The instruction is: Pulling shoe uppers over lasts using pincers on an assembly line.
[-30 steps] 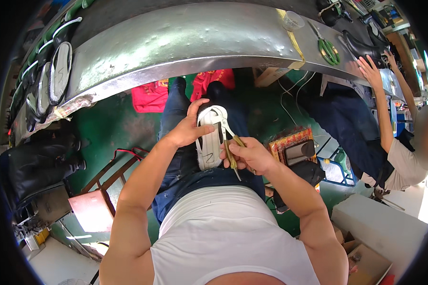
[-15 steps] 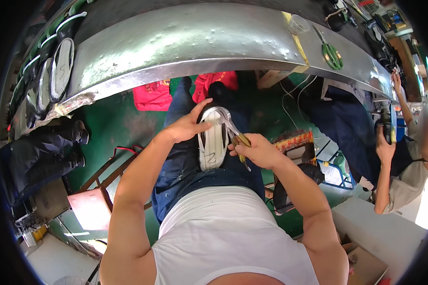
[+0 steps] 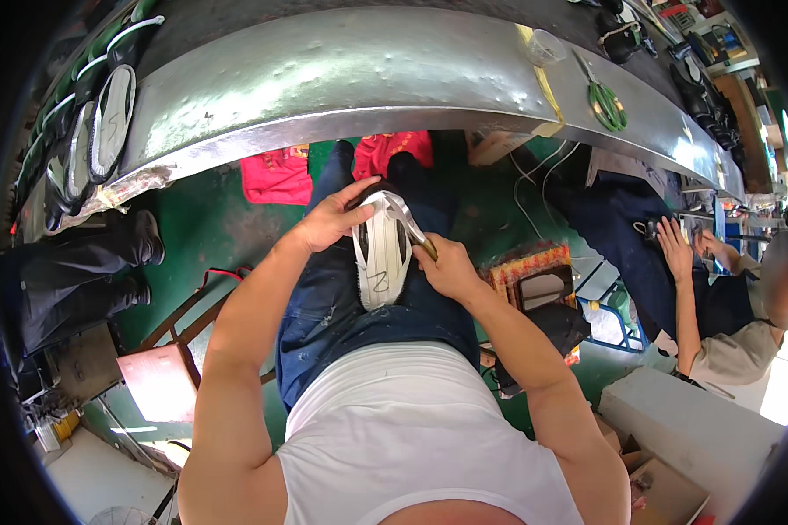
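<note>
Head view: the left hand (image 3: 328,220) grips a white-soled shoe (image 3: 382,258) at its far end, over the lap (image 3: 311,324). The right hand (image 3: 448,267) clasps pliers (image 3: 426,246) at the shoe's right; green-handled scissors (image 3: 606,107) lie on the far metal bench (image 3: 341,74).

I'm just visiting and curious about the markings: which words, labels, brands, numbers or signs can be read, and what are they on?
Shoe in the left hand: a dark hand-drawn mark on its pale underside; not copied out here.
Shoe on the bench's left end: another dark mark, likewise not copied.
Red fabric below the bench: yellowish print, too small to read.
</note>
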